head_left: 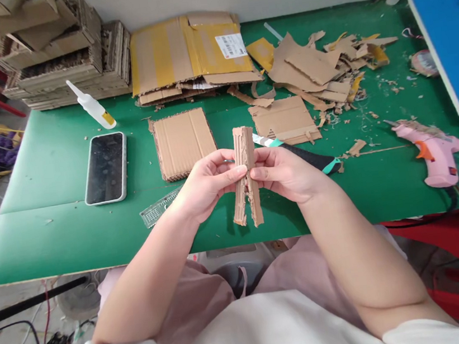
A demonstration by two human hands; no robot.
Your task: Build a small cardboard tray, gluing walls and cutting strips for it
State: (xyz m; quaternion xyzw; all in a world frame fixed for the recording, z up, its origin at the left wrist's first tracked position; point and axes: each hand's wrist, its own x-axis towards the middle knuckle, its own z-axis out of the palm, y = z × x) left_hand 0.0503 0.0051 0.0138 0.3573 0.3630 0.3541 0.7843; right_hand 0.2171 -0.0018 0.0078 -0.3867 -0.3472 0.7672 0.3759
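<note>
Between my two hands is a narrow piece of corrugated cardboard (245, 146), held upright over the front of the table and split apart toward its lower end. My left hand (215, 180) pinches its left side with thumb and fingers. On the other side my right hand (284, 171) grips the right half, thumb at the split. A utility knife (307, 156) with a black and teal handle lies just behind my right hand. Beyond my left hand rests a square stack of cardboard (185, 141). A clear plastic ruler (154, 211) is partly covered by my left forearm.
A phone (105, 168) and a glue bottle (91, 105) lie at left. Behind are stacked cardboard frames (67, 63), a flattened taped box (188, 53) and torn scraps (313, 68). A flat cardboard piece (284, 121) lies mid-table. At right are a pink glue gun (434, 153) and a blue board (456, 46).
</note>
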